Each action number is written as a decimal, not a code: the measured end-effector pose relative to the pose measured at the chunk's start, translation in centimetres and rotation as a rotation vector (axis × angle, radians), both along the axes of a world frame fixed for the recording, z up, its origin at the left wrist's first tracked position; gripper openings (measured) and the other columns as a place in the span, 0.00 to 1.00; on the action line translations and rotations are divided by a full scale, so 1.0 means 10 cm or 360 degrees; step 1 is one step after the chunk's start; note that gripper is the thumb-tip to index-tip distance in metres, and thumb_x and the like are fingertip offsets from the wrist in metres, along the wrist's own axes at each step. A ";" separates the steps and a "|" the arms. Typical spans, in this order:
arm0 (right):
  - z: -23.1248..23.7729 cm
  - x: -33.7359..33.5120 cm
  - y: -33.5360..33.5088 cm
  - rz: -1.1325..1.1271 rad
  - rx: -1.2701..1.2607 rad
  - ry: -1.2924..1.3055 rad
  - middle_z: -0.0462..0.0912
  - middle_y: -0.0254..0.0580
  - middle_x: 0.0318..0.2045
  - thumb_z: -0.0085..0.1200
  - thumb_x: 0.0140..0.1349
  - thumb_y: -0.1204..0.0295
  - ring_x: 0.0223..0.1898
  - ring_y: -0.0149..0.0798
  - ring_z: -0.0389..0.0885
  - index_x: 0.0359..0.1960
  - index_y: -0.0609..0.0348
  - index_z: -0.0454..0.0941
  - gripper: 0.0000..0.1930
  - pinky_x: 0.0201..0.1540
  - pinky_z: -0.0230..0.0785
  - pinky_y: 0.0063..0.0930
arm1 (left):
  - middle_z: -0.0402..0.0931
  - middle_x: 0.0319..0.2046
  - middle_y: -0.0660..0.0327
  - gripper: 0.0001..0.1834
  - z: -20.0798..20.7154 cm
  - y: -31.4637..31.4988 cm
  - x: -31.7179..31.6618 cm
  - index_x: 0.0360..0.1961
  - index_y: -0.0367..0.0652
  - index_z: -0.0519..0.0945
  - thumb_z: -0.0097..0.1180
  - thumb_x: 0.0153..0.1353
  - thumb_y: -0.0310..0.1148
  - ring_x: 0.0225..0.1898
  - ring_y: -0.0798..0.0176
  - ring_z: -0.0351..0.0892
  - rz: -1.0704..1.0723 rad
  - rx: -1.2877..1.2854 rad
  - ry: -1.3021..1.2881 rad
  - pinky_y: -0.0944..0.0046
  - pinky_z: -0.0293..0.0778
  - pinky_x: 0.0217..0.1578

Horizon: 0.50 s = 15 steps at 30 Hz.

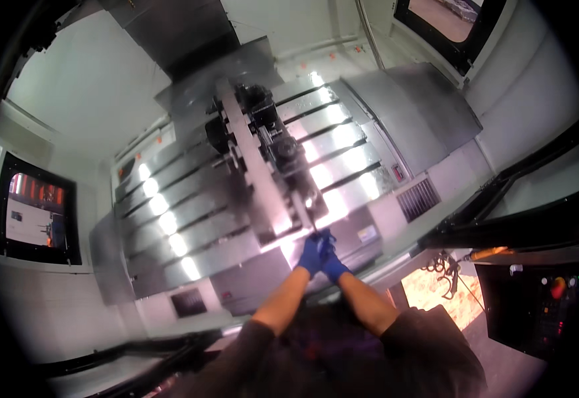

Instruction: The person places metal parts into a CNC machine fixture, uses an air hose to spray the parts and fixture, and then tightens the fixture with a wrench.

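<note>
My left hand (310, 257) and my right hand (332, 260), both in blue gloves, are pressed together with fingers closed. They are at the near end of a long metal fixture (257, 169) on the slotted machine table (190, 192). A thin dark piece (315, 227) shows between my fingers and the fixture's end. Blur and the gloves hide what it is. Black clamp-like blocks (285, 151) flank the pale bar along the middle of the fixture.
Pale enclosure walls surround the table, with a window (39, 209) at the left. A control panel (547, 302) with a red knob stands at the lower right, beside a coiled dark cord (446, 270). A vent grille (418, 199) is right of my hands.
</note>
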State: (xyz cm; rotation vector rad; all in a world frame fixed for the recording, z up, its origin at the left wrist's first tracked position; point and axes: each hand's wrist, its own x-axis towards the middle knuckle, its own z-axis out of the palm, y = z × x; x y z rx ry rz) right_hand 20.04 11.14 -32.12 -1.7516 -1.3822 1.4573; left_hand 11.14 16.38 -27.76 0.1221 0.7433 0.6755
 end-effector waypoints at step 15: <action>1.15 0.34 -0.61 -0.0118 -0.0211 0.0226 0.75 0.35 0.20 0.54 0.60 0.72 0.21 0.29 0.69 0.36 0.63 0.79 0.07 0.23 0.62 0.28 | 0.79 0.34 0.55 0.13 0.90 -0.12 0.21 0.48 0.46 0.73 0.52 0.66 0.38 0.28 0.62 0.77 -0.0233 -0.0145 0.0306 0.63 0.74 0.25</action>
